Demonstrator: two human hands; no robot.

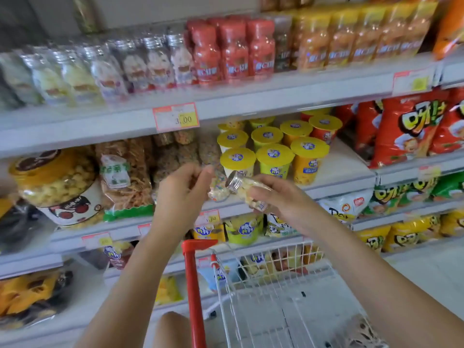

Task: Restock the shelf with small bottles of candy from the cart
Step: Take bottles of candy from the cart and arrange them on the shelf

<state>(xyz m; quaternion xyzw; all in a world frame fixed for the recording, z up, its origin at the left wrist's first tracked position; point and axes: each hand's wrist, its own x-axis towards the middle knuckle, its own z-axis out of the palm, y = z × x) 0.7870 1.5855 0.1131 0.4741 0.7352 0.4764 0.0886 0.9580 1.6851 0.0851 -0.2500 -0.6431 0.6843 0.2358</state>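
Silver cap first: the bottle (247, 187) sits in the right hand (278, 197), grip wrapped round its lower half. Its long axis is tilted, cap pointing up and left towards the left hand (183, 189). Just beside that cap there's a second bottle (218, 193), blurred. The left fingers curl close over it, but whether they're pinching it I can't tell. The matching silver-capped row (140, 64) stands on the top shelf (276, 96), above and left of both hands, so the left hand looks nearer. My guess: lift up-left, turning the bottle upright. Below, the cart (251, 277) is hard to read inside, and the labels are smeared.
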